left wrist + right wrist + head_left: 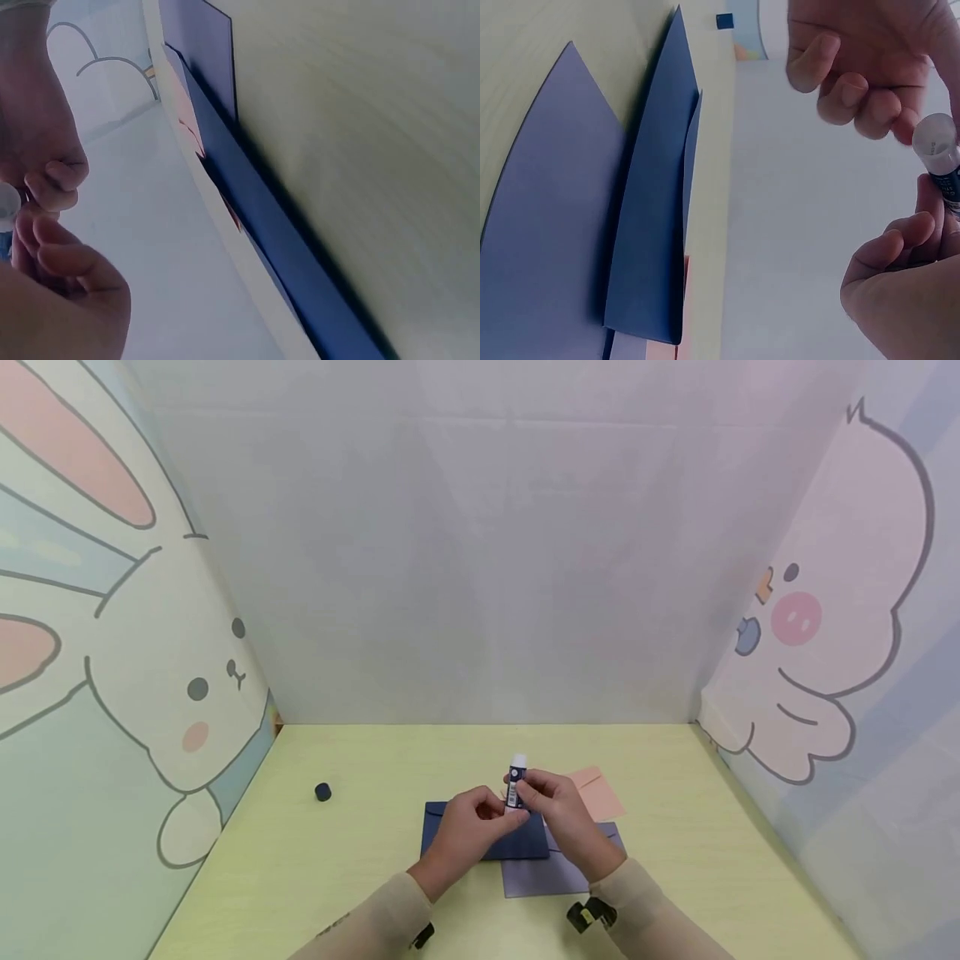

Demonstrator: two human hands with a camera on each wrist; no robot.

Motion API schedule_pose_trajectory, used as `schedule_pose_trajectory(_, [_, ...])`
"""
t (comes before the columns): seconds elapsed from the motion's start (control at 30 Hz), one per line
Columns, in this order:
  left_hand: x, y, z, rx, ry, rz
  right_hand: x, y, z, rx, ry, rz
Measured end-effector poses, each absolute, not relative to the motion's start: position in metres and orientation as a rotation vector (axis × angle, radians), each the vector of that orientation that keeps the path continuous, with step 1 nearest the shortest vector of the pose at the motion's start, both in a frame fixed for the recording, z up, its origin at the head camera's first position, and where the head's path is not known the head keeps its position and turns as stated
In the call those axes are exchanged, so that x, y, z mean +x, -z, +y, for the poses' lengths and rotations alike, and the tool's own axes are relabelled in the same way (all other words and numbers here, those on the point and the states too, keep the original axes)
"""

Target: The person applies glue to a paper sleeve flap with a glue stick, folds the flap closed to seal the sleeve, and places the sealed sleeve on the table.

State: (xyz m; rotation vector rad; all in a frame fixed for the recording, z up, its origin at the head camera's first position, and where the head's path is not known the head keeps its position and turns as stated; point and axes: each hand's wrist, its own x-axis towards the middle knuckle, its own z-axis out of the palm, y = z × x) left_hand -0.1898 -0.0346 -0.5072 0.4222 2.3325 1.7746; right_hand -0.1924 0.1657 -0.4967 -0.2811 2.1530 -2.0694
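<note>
A glue stick [515, 785] with a dark blue label and a white upper end stands nearly upright between the two hands, above the envelopes. My right hand [564, 814] grips its body between thumb and fingers. At the stick's lower end my left hand [468, 827] pinches the pale base [934, 139] with thumb and forefinger. Below the hands lies a navy envelope [517, 845], its flap [693, 161] slightly raised. It overlaps a purple envelope [543, 878]. A pink envelope [600, 797] lies behind the right hand, partly hidden by it.
A small dark cap [322, 792] stands apart on the pale yellow table [360, 860], left of the envelopes. A plain grey-white back wall [480, 610] rises behind the table, with printed cartoon panels along both sides.
</note>
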Motion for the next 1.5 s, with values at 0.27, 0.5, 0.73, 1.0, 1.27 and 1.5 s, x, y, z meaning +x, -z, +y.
schedule_pose_trajectory(0.27, [-0.1810,0.5056,-0.0280,0.473,-1.660,2.634,-0.1912,0.4983,0.1619,-0.263,2.047,2.201])
schedule_pose_trajectory(0.5, [-0.1854,0.5056,-0.0325,0.482,-1.807,2.279,-0.1922,0.4992,0.1640,-0.239,2.051,2.217])
schedule_pose_trajectory(0.73, [-0.1890,0.5044,-0.0360,0.400,-1.860,1.839,-0.1926,0.4985,0.1633,-0.208,2.088,2.168])
schedule_pose_trajectory(1.0, [-0.1879,0.5066,-0.0372,0.365,-1.930,1.486,-0.1919,0.4968,0.1619,-0.224,2.102,2.137])
schedule_pose_trajectory(1.27, [-0.1886,0.5062,-0.0336,0.409,-1.897,1.961,-0.1927,0.4915,0.1638,-0.256,2.098,2.203])
schedule_pose_trajectory(1.5, [-0.1826,0.5120,-0.0289,0.434,-1.797,2.522,-0.1916,0.4928,0.1610,-0.201,2.071,2.220])
